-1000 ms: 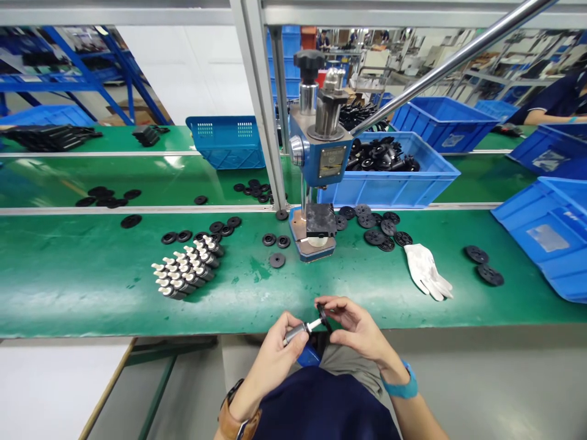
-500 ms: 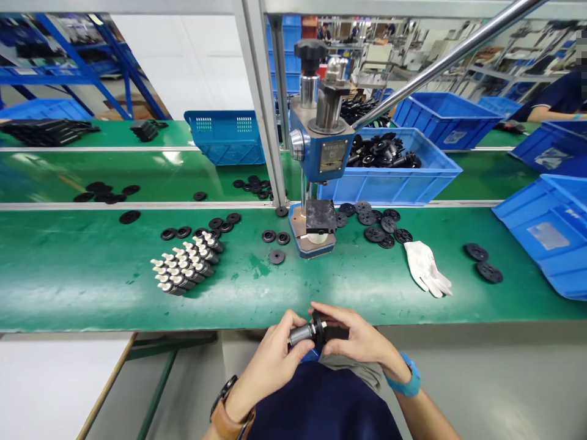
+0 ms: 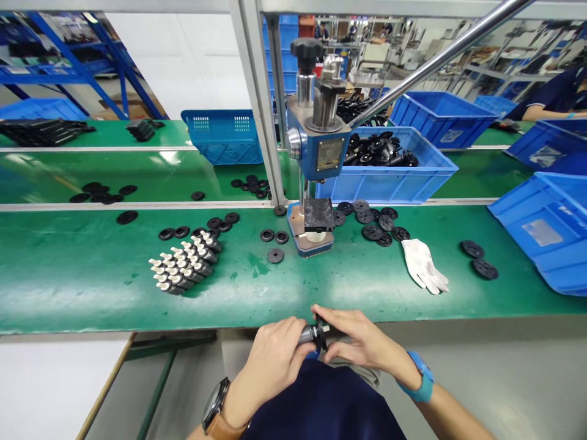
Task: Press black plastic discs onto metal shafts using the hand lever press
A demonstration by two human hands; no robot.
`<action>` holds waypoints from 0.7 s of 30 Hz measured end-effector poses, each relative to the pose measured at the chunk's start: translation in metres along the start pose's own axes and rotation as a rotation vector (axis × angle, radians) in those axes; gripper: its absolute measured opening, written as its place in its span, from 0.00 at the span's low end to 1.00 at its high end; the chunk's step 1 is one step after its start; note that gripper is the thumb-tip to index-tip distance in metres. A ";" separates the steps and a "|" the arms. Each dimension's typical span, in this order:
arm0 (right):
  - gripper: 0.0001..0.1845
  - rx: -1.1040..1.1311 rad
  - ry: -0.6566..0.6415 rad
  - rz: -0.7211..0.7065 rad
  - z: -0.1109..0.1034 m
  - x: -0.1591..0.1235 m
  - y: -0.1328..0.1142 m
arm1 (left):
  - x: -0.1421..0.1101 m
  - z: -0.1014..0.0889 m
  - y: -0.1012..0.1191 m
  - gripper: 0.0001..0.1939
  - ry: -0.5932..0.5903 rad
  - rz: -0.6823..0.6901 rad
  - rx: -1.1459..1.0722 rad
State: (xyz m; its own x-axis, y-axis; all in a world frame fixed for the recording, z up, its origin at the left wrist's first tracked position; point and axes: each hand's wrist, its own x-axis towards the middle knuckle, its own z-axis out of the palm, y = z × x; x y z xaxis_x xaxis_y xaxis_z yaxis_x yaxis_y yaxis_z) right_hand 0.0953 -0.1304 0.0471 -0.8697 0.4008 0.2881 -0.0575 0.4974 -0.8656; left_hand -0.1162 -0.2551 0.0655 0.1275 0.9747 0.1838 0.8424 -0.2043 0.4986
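We log the green bench (image 3: 82, 275) first; its near edge runs by the fingertips. The right bin (image 3: 541, 229) sits well off to the fingers' right. We see the parts bin (image 3: 389, 186), heaped with black pieces, far beyond the fingers, partly behind the press (image 3: 323, 151), which stands almost straight ahead of them.

Ahead and left of the fingers, we note a batch of cylinders (image 3: 186, 266), packed close, pale shafts up.

Left hand (image 3: 277, 354): fingers curled, closed round the held cylinder (image 3: 306, 335), which lies on its side between thumb and fingers. Right hand (image 3: 362, 339): thumb and fingers arched apart by the width of the held disc (image 3: 319, 321), gripping its rim.

The glove (image 3: 422, 266) lies ahead and right of the fingers. Loose discs (image 3: 372, 232) lie beyond them, on both sides of the press.

Held disc: on edge, around the cylinder's shaft. We observe the white tip (image 3: 326, 329) on its right-palm side, between the right thumb and fingers.
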 end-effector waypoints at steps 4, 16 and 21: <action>0.48 -0.024 0.002 -0.044 0.001 0.001 -0.006 | 0.000 -0.001 0.003 0.03 0.011 0.066 0.014; 0.47 -0.118 -0.067 -0.035 0.002 0.018 0.001 | 0.001 0.008 -0.010 0.03 0.056 -0.061 -0.143; 0.46 -0.105 -0.125 0.124 0.006 0.049 0.000 | -0.011 0.016 -0.030 0.06 0.187 -0.250 -0.367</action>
State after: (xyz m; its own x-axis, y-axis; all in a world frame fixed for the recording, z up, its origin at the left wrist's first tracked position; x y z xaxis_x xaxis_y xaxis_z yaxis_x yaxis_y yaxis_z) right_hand 0.0494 -0.1153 0.0589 -0.9214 0.3687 0.1232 0.0997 0.5304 -0.8418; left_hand -0.1344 -0.2581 0.0352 -0.1798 0.9718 0.1523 0.5907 -0.0171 0.8067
